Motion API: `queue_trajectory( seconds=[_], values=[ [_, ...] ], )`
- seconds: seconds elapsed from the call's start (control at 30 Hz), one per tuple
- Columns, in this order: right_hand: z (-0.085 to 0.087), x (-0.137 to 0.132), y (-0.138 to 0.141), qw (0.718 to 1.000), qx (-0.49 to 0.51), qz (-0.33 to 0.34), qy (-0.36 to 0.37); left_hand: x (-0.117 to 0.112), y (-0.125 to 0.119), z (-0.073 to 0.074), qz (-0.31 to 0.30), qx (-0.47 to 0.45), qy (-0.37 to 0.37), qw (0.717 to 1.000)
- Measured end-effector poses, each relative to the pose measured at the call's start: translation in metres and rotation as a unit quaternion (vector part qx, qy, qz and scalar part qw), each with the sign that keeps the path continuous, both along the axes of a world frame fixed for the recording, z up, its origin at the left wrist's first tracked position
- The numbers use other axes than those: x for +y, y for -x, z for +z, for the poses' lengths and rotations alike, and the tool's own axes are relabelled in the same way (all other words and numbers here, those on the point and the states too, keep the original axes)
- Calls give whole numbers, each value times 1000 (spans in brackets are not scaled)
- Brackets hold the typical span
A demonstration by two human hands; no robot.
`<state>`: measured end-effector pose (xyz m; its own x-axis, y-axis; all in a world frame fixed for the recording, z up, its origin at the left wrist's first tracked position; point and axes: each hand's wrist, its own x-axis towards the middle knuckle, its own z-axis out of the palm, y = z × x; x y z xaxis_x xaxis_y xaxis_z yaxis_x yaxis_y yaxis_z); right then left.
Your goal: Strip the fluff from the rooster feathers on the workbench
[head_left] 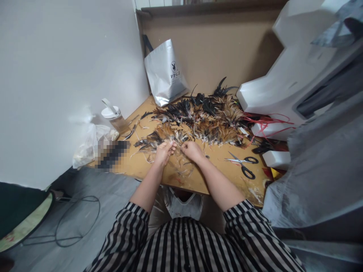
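Just beyond the table's front edge, my left hand [165,152] is closed in a pinch at the pale base of some brown feathers [167,131]. Close to its right, my right hand [192,150] has its fingers curled together; whatever lies between the fingertips is too small to make out. The two hands are a short gap apart. Behind them lie rows of feather bunches [214,130], brown and black, with whitish bases. Loose feather bits [181,170] are scattered below the hands. To the right rest scissors [241,161] with black handles, blades spread.
A silver bag [164,75] leans at the back of the wooden table [224,181]. On the left stand a lidded drink cup [115,118] and a plastic bag [90,145]. Red strings [265,122] and white foam pieces [276,159] lie on the right, beside grey cloth [317,162].
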<state>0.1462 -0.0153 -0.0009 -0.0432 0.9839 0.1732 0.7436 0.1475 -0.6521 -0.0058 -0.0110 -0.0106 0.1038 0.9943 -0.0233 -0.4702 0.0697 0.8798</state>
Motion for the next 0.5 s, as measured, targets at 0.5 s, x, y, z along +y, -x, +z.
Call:
queue_trajectory(
  seconds=[0.5],
  values=[
    [2, 7, -21, 845, 519, -19, 130, 0, 0, -2, -18, 14, 5, 1000]
  ],
)
